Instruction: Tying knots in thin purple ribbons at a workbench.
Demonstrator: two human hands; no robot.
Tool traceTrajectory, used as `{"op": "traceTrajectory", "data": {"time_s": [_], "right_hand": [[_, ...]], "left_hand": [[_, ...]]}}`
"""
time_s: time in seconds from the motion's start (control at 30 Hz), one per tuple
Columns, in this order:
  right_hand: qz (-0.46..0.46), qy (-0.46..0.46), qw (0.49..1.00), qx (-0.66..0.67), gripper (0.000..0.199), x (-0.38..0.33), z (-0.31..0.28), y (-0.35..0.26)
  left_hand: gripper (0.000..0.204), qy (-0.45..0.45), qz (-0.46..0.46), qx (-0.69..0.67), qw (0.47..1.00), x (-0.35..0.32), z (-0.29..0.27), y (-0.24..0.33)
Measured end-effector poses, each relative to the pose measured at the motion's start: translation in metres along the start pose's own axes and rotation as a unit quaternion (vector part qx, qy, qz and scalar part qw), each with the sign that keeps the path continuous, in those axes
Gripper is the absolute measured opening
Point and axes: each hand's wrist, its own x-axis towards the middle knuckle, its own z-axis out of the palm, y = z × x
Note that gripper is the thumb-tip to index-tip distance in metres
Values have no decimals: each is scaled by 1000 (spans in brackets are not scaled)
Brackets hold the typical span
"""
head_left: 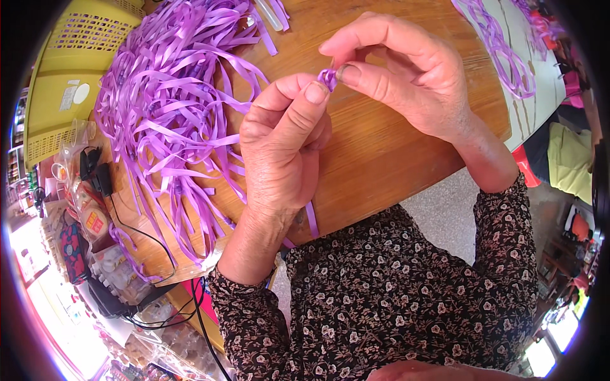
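Between my two hands, a small knotted loop of purple ribbon [327, 79] is held up over the wooden table. My left hand [279, 136] pinches it from the left between thumb and forefinger, the other fingers curled in. On the right side, the thumb of my right hand [410, 79] meets the loop's edge; its forefinger arches above, apart from the thumb. Fingers behind that thumb are partly hidden. Below my left hand, a ribbon end [311, 220] lies near the table edge. A large tangled heap of purple ribbons [171, 95] spreads beside my left hand.
A yellow plastic basket [82, 76] stands at the far left. The wooden table [394, 171] reaches a white surface [530, 117] with more purple ribbons [502, 57]. A black cable [143, 235] and plastic bags [117, 273] crowd the left edge. A red stool [526, 166] shows at right.
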Motion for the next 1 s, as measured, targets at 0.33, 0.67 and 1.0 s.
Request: {"op": "traceTrajectory", "data": {"time_s": [0.33, 0.67, 1.0], "right_hand": [[-121, -71, 977, -161, 21, 9, -15, -30], [-126, -37, 980, -148, 8, 1, -9, -7], [-437, -95, 892, -67, 5, 32, -26, 39]], "left_hand": [[9, 14, -2, 18, 1000, 0, 0, 1], [10, 31, 2, 78, 996, 0, 5, -1], [16, 8, 28, 122, 992, -3, 8, 3]]}}
